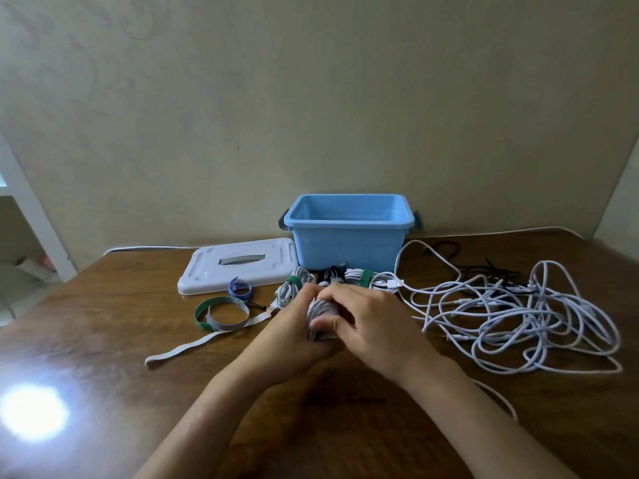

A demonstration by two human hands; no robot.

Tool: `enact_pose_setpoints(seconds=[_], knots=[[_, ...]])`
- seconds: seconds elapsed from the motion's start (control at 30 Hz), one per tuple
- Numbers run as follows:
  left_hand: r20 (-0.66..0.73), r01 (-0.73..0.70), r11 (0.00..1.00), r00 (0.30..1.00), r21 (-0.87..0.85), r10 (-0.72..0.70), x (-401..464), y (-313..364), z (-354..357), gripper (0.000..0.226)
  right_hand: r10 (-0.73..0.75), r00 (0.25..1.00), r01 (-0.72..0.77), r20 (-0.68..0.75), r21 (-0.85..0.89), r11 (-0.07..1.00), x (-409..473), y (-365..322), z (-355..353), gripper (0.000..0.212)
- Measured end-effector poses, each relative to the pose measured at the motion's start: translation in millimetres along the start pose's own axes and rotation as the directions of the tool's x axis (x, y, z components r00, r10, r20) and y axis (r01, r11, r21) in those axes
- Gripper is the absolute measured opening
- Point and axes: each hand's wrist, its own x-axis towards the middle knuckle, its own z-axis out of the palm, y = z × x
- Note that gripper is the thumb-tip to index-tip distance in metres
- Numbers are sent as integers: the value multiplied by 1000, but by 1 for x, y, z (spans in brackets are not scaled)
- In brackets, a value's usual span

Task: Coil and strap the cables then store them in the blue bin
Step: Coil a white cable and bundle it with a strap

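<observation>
Both hands, left (294, 326) and right (366, 316), grasp a white coil (321, 314). Three strapped bundles (356, 276) wait outside the bin (349, 233); tangled cables (518, 305) remain.

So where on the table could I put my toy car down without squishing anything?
Bare wood lies in the near left corner, between the straps and the table edge, by the glare. Another bare patch is left of the lid. The right side is crowded with tangled cables, and coiled bundles fill the strip before the bin.
</observation>
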Motion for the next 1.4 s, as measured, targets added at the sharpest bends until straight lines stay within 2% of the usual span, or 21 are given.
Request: enact_pose_setpoints(seconds=[0.07,0.1,0.2,0.3,0.37,0.47,0.53,0.63,0.7,0.8,0.9,1.0,1.1,1.23,1.4], knots=[[-38,24,994,999,106,-20,1,0,1,38,91,996,-90,-27,32,995,0,3,4,27],[-61,33,976,998,217,-20,2,0,2,32,143,989,-141,-38,51,989,0,5,6,27],[-108,52,859,994,509,4,2,4,7,23,295,953,-284,-65,142,948,1,12,12,30],[-117,16,794,991,607,69,3,10,11,23,400,912,-375,-93,211,903,6,16,13,32],[-98,9,782,993,624,67,3,13,14,18,445,894,-424,-53,220,879,6,20,10,31],[-10,22,809,1000,587,-19,-2,11,17,17,441,893,-449,88,178,875,1,22,7,25],[11,44,846,998,531,-59,-6,7,15,16,400,909,-415,120,138,899,-1,17,6,26],[-104,157,881,987,445,-123,-8,2,-5,14,351,934,-358,74,132,924,1,6,5,31],[-223,250,899,959,360,-177,-11,-5,-28,19,324,944,-329,59,83,941,5,-1,5,25],[-349,338,908,906,247,-242,-28,-21,-62,21,254,954,-253,156,-26,967,12,-10,13,25],[-435,393,907,851,154,-294,-57,-34,-84,29,202,953,-195,224,-51,979,27,-24,32,27],[-519,430,893,798,133,-307,-77,-44,-98,37,160,957,-155,244,-41,987,49,-38,63,26],[-508,521,840,770,152,-386,-89,-60,-103,31,145,955,-135,259,-56,989,67,-50,93,29],[-511,503,855,772,128,-378,-92,-68,-104,29,171,948,-156,268,-73,985,79,-54,121,33],[-531,433,898,781,82,-328,-88,-64,-102,19,210,950,-198,231,-72,978,81,-52,131,17]])
